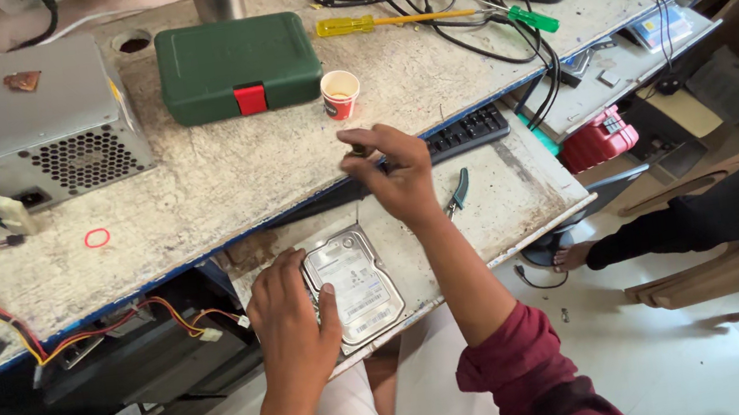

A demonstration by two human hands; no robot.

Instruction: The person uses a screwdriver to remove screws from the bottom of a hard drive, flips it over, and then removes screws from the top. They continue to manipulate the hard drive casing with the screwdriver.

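Two bare hands work at a pull-out shelf (pixel 521 202) below a worn tabletop (pixel 222 174). The left hand (pixel 295 327) lies flat on the left edge of a silver hard drive (pixel 356 285), with the fingers (pixel 325 306) spread loosely and pressing on the cover; it steadies the drive and does not close around it. The drive lies label up on the shelf, near its front left corner. The right hand (pixel 399 175) is lifted at about 1 o'clock from the drive, over the back edge of the shelf, and its fingers pinch something small and dark between thumb and forefinger. It may be a screw or a driver bit, but it is too small to say.

As for progress, the cover of the drive is still on and I see no loose screws beside it, so in my judgement the opening of the drive is at an early stage and most of it remains.

Small teal-handled pliers (pixel 458 191) lie on the shelf at 2 o'clock from the drive. A black keyboard (pixel 464 133) sits behind the right hand. On the tabletop at 12 o'clock stand a red paper cup (pixel 340 94) and a green tool case (pixel 236 63); a grey power supply (pixel 35 123) is at 10 o'clock, and a yellow screwdriver (pixel 383 21) at 1 o'clock among black cables.

The wrist of the right hand covers part of the shelf. Another person's leg (pixel 703 211) is cut off at the right edge.
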